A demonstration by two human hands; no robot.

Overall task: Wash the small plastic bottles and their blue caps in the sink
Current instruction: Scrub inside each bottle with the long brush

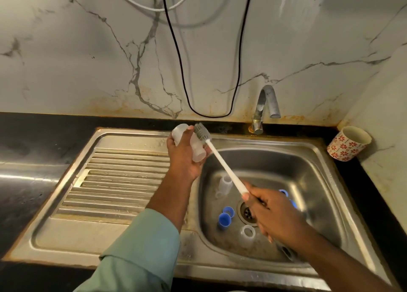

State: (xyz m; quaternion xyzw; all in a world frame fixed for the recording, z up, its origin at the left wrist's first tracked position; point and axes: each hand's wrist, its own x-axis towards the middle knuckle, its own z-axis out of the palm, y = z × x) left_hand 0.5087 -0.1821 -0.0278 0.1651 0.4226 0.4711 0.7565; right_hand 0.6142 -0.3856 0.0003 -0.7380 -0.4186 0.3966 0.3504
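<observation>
Bottle (189, 143) is gripped by curled left hand (184, 157) fingers above sink (326, 159) rim | brush (217, 154) handle is clasped in right hand (272, 212), bristles beside bottle | two bottles (247, 234) and blue caps (224, 219) are lying in basin by drain (247, 212)

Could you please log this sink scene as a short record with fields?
left hand: grips a clear plastic bottle above the basin's left edge
right hand: grips the white handle of a bottle brush
brush head: grey bristles resting against the outside of the held bottle
sink basin: holds two more clear bottles and blue caps
tap: no water visible
counter: floral cup at right
</observation>
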